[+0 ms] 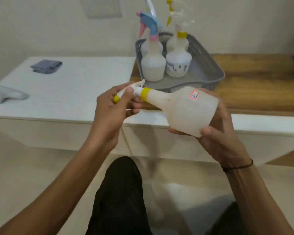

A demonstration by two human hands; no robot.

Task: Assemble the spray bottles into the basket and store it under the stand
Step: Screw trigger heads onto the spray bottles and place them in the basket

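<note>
I hold a white spray bottle (185,109) on its side in front of the counter, neck pointing left. My right hand (219,133) grips its wide base. My left hand (115,104) curls round the white and yellow trigger head (136,89) at the yellow collar. Behind, a grey basket (209,65) stands on the wooden top. In it are a bottle with a blue and pink sprayer (153,63), a bottle with a yellow collar (178,61) and more bottles behind them, partly hidden.
A white counter (71,92) runs to the left, with a folded grey cloth (46,66) and a white controller-like object (7,95) on it. The wooden top (261,85) stretches right. My dark-trousered knees (119,197) are below, over a pale tiled floor.
</note>
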